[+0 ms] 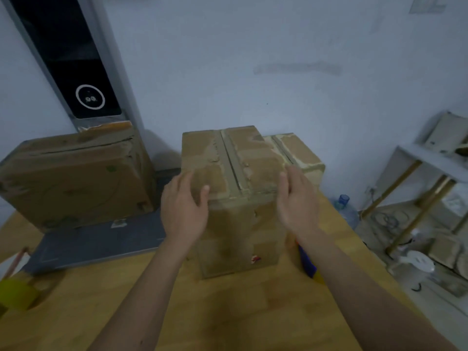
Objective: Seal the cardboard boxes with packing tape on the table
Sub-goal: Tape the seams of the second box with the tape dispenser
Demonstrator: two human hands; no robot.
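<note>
Head view. I see a tall box (235,198) standing upright mid-table (228,312), its top flaps shut, a strip of tape (231,163) running front to back along the centre seam. The cardboard around the strip is scuffed and torn.

My left hand (183,211) sits at the box's near left top corner, palm against the side, thumb lying on the top face. Fingers (177,183) spread wide, holding nothing.

My right hand (297,201) is at the near right top edge, fingers straight and loosely together. The frame is motion-blurred; it seems to touch the box's side, but I cannot tell for sure. It holds nothing.

A second box (298,153) stands just behind and right of the first, touching or nearly so. A larger, flatter box (73,178) stands on the left, on a grey mat (93,241).

A blue and yellow item (310,267) lies on the table just right of the tall box's base, partly hidden by my right forearm. Water bottle (345,209) beyond the table's right edge.
</note>
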